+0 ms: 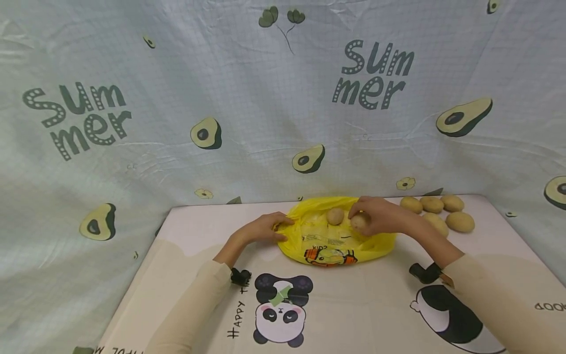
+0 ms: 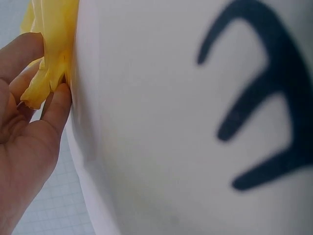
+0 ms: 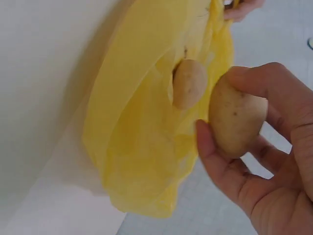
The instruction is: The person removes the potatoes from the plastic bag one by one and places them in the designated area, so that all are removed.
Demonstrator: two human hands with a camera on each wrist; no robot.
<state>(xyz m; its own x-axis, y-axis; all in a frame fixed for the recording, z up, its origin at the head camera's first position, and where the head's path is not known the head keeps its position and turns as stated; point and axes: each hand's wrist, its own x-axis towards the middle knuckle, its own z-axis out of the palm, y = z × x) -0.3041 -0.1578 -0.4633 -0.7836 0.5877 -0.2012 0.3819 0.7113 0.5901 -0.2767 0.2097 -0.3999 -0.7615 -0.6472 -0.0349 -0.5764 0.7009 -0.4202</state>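
Observation:
A yellow plastic bag (image 1: 327,246) with a cartoon print lies on the table, its mouth spread wide. My left hand (image 1: 267,227) pinches the bag's left edge; in the left wrist view the gathered yellow plastic (image 2: 55,54) passes between thumb and fingers. Over the bag's right part my right hand (image 1: 378,215) grips a potato (image 1: 360,222). The right wrist view shows that potato (image 3: 237,117) between thumb and fingertips. Another potato (image 1: 335,216) rests inside the bag, left of the held one.
Several loose potatoes (image 1: 460,222) lie in a group at the table's back right, beside my right forearm. Behind the table's far edge hangs a pale curtain (image 1: 261,98) with avocado prints. The white tabletop (image 1: 353,305) carries printed panda figures and lettering.

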